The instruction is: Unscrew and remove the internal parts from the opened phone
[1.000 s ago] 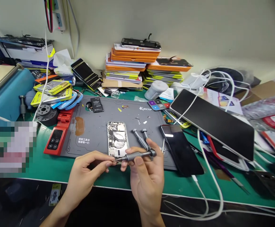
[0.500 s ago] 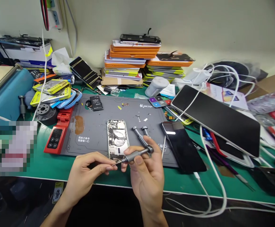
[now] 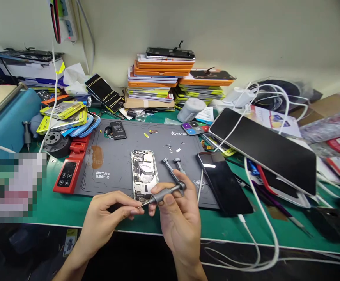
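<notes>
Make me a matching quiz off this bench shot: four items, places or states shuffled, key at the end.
Items
1. Screwdriver
2. Opened phone
3. Black battery
4. Red button panel

Places or states
A. At the left edge of the grey mat
B. In the right hand, tip at the left hand
C. On the mat, toward its far left corner
D. On the mat, inner parts exposed

Pairs: 1-B, 2-D, 3-C, 4-A

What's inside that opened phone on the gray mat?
Inside the opened phone, dark components line the left side, with a round patch midway. The right hand covers its lower right corner, so parts there can't be seen.
</notes>
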{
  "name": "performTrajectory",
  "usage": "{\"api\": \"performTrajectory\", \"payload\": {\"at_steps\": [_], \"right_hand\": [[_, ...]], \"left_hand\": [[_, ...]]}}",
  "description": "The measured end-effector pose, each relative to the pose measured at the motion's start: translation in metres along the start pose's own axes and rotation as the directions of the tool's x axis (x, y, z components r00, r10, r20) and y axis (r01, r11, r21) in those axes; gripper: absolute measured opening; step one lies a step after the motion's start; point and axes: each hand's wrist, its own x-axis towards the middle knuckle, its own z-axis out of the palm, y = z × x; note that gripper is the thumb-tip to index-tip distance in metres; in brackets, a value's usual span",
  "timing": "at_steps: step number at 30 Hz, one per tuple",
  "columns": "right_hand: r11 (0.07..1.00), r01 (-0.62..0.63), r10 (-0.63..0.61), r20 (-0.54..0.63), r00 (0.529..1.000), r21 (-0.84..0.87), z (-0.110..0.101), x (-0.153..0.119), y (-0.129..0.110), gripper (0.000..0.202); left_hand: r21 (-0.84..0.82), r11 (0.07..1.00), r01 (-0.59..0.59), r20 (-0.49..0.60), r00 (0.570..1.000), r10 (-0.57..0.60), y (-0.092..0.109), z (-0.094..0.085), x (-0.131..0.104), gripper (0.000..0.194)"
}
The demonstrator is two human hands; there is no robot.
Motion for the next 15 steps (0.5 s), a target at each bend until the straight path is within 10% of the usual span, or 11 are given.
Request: {"api": "performTrajectory", "payload": {"at_steps": [15], "right_hand": [[0.998,-0.026,0.025,0.028,0.999,0.055,-0.0037,0.0018,0.0019,0.041]], "left_hand": [[0.000,1.000,-0.015,0.055,0.998,0.015,-0.0050,-0.0031,-0.0027,0.012]]}}
